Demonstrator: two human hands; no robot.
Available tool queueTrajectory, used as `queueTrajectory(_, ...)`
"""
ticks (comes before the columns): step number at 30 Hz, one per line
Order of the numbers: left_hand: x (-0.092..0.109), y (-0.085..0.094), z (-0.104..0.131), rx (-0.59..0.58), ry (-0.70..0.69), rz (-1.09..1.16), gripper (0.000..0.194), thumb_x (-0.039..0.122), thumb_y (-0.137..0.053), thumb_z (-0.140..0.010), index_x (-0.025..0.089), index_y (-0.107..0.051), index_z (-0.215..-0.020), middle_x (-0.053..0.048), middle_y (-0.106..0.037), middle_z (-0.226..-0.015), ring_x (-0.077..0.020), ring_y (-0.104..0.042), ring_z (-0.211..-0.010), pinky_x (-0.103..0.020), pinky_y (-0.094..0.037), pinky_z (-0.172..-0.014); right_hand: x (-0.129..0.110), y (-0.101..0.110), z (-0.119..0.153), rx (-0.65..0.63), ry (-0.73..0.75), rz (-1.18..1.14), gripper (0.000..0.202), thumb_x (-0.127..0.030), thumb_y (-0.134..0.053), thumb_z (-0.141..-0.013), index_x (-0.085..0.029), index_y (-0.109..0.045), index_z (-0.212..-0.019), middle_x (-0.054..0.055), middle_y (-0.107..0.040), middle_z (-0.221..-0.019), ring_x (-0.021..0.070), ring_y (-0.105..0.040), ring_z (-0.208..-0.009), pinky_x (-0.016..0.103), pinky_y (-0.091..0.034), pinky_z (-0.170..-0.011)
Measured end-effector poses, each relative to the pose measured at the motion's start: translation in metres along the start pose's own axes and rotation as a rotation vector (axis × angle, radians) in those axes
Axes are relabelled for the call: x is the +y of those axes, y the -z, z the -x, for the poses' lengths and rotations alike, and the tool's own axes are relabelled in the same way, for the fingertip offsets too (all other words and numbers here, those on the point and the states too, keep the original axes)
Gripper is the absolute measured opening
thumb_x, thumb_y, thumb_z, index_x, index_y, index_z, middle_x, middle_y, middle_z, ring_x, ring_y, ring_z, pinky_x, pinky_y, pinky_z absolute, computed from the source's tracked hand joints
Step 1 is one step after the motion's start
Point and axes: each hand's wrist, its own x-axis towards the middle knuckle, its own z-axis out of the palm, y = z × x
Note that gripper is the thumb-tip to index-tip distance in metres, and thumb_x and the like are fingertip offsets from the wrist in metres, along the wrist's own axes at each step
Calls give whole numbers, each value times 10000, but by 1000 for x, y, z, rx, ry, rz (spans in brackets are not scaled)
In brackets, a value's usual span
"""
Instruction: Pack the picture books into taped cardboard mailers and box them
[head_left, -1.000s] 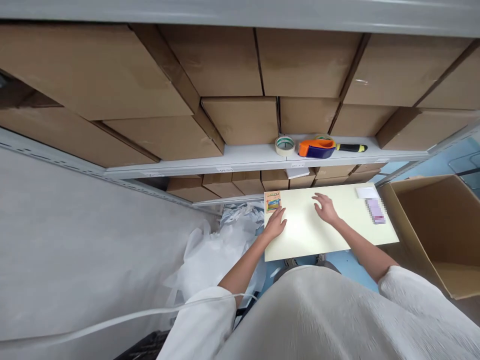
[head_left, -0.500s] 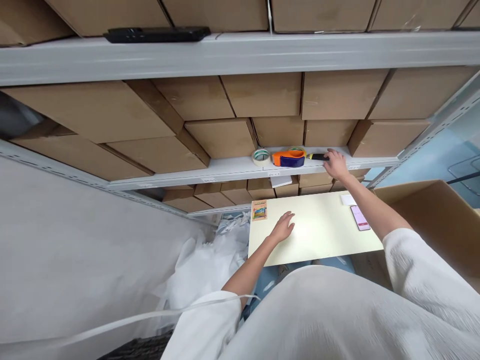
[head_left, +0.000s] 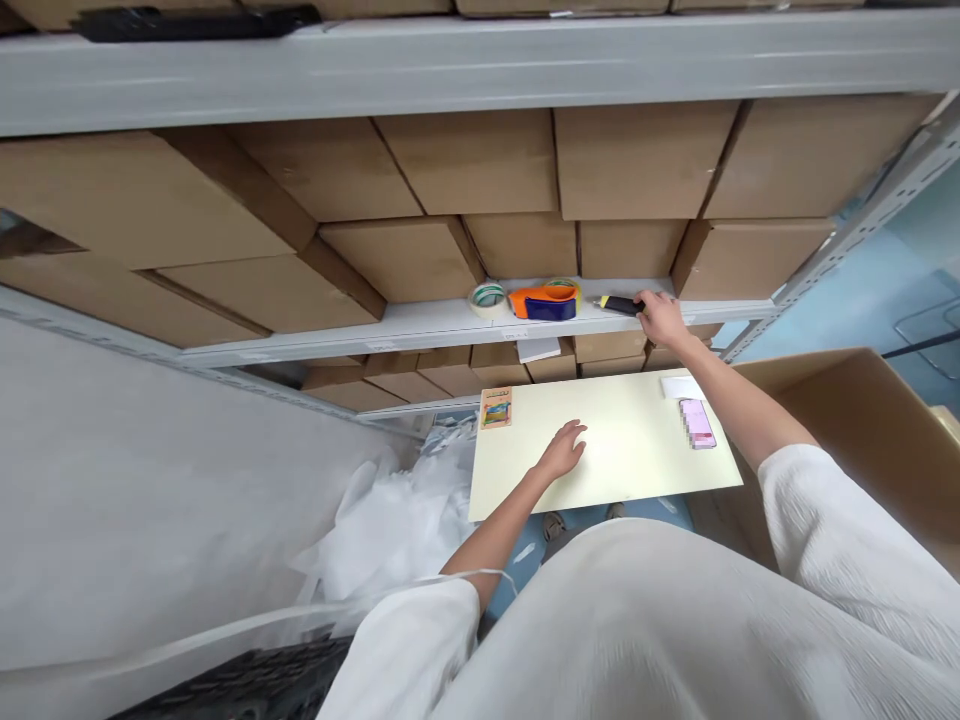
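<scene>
My right hand (head_left: 661, 318) has its fingers closed on the back end of a black and yellow utility knife (head_left: 621, 305) at the shelf's front edge. The knife's tip points left, toward an orange and blue tape dispenser (head_left: 546, 302). Left of the dispenser lies a roll of tape (head_left: 488, 299). My left hand (head_left: 562, 452) is over the pale yellow tabletop (head_left: 622, 440), palm down with fingers apart and nothing held. Whether it touches the surface, I cannot tell.
A phone (head_left: 697, 424) and a white piece (head_left: 681, 387) lie at the table's right, a small picture card (head_left: 496, 408) at its left corner. Cardboard boxes (head_left: 510, 160) fill the shelves. An open carton (head_left: 855, 440) stands right; white wrapping (head_left: 397, 530) is heaped left.
My view has shifted, so the shelf sits higher and further left. The knife's front end now stands further from the tape dispenser, its handle in my right hand. My left hand stays over the table.
</scene>
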Motion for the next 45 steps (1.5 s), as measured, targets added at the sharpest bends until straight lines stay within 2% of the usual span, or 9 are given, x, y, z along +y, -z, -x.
queueTrajectory(4,13,-15,-15,-75,-40,-17,450,252,-528,-1040,190,-623,-1475,-140,-538,-1646,-272,-458,-1574,-477,-361,-1325,15,11,59,74,-95,-47,377,-276,-501,-983,-187,-579,-1341,192,-692,-1330,386,-557,-1225,503,-442,-1010)
queueTrajectory(7,20,-26,-23,-118,-60,-21,451,248,-519,-1040,194,-626,-1475,-138,-527,-1656,-276,-457,-1573,-480,-378,-1316,23,1,120,71,-195,-81,354,-321,-498,-1003,-188,-578,-1321,181,-702,-1301,361,-605,-1174,471,-479,-992)
queueTrajectory(11,26,-37,-29,-146,-80,-17,457,252,-533,-1032,209,-629,-1476,-123,-541,-1644,-278,-469,-1563,-487,-391,-1309,25,-41,208,-45,-419,-143,326,-337,-508,-1007,-214,-578,-1301,144,-722,-1256,326,-655,-1127,414,-512,-919)
queueTrajectory(14,28,-40,-29,-161,-79,-17,444,257,-544,-1028,214,-644,-1459,-120,-567,-1617,-283,-497,-1540,-493,-402,-1303,22,-79,263,-211,-586,-134,284,-256,-514,-985,-229,-603,-1254,119,-728,-1216,302,-673,-1110,374,-507,-874)
queueTrajectory(20,27,-41,-23,-206,-53,-32,439,245,-529,-1033,196,-645,-1454,-131,-583,-1599,-284,-510,-1527,-485,-405,-1300,25,-126,325,-487,-809,-85,236,-181,-528,-987,-206,-626,-1200,157,-686,-1240,292,-680,-1074,361,-481,-771)
queueTrajectory(27,23,-40,-14,-219,-31,-38,429,251,-540,-1035,204,-651,-1447,-121,-593,-1587,-277,-513,-1522,-479,-406,-1300,35,-141,337,-560,-733,7,266,-205,-500,-1019,-184,-610,-1261,217,-636,-1296,349,-612,-1233,411,-501,-849)
queueTrajectory(38,4,-35,-5,-203,-36,8,413,248,-564,-1016,202,-666,-1413,-132,-618,-1560,-302,-532,-1507,-514,-421,-1290,33,-141,334,-617,-692,141,350,-236,-471,-1050,-130,-594,-1360,225,-595,-1372,347,-569,-1285,419,-472,-932)
queueTrajectory(41,-3,-30,-4,-183,-52,16,405,247,-567,-1013,204,-669,-1403,-132,-628,-1544,-301,-544,-1494,-514,-422,-1289,25,-135,317,-533,-645,169,335,-269,-457,-1061,-139,-630,-1316,210,-606,-1359,340,-560,-1266,417,-448,-966)
queueTrajectory(45,-10,-14,-5,-127,-75,26,411,252,-561,-1015,210,-667,-1410,-125,-627,-1542,-300,-560,-1473,-510,-431,-1281,3,-119,262,-333,-510,99,326,-292,-438,-1067,-168,-656,-1275,187,-626,-1354,327,-567,-1206,412,-443,-965)
